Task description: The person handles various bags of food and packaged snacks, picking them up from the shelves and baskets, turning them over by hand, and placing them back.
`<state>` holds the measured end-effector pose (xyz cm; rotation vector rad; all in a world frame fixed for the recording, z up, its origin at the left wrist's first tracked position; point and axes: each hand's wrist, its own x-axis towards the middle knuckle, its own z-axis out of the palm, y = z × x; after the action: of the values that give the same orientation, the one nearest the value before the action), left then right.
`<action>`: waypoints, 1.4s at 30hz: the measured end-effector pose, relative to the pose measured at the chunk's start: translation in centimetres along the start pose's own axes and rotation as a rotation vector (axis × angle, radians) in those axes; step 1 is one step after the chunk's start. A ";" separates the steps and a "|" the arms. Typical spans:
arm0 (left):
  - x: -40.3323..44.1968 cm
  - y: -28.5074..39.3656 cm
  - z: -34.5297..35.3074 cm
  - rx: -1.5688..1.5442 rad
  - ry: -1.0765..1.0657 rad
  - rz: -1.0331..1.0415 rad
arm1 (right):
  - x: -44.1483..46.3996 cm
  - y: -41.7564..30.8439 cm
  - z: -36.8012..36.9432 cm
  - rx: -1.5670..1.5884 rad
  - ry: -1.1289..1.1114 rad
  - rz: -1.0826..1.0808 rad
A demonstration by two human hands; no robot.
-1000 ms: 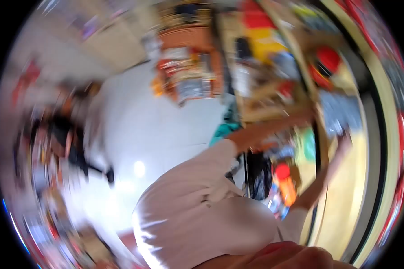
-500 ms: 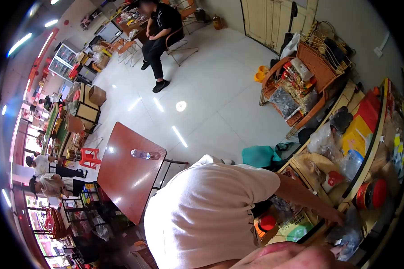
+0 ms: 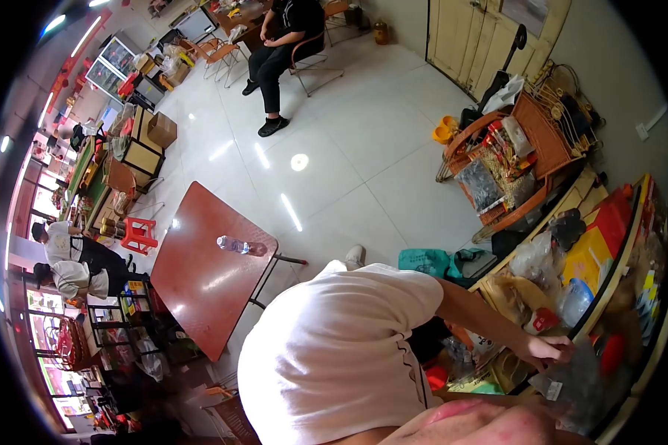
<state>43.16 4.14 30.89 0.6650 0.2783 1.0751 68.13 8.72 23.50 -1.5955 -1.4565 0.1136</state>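
At the near right, the left hand curls narrow by the grey plastic bag, grip unclear, right hand hidden; thin film likely wants a light pinch.

No text, brand or number is legible. The grey bag bears a white tag; any print there appears too small to read.

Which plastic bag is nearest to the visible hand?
The grey bag with a white label, at the left hand; the clear bag lies farther away.
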 end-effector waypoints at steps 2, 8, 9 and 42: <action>-2.8 2.3 -0.8 -0.018 0.086 -0.052 | -1.8 -1.8 1.2 0.015 0.068 -0.020; -14.6 9.3 -7.9 -0.077 0.120 -0.020 | -12.5 -8.9 8.7 0.207 0.213 -0.116; -16.8 10.4 -10.1 -0.076 0.088 0.036 | -14.7 -10.0 10.4 0.205 0.211 -0.117; -46.7 30.0 -37.5 0.289 0.712 -0.018 | -34.2 -40.5 38.3 1.565 -0.637 1.302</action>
<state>-19.48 -14.04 15.77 0.5088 1.0665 1.2391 4.95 -3.92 12.22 -0.7810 -0.0797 2.0277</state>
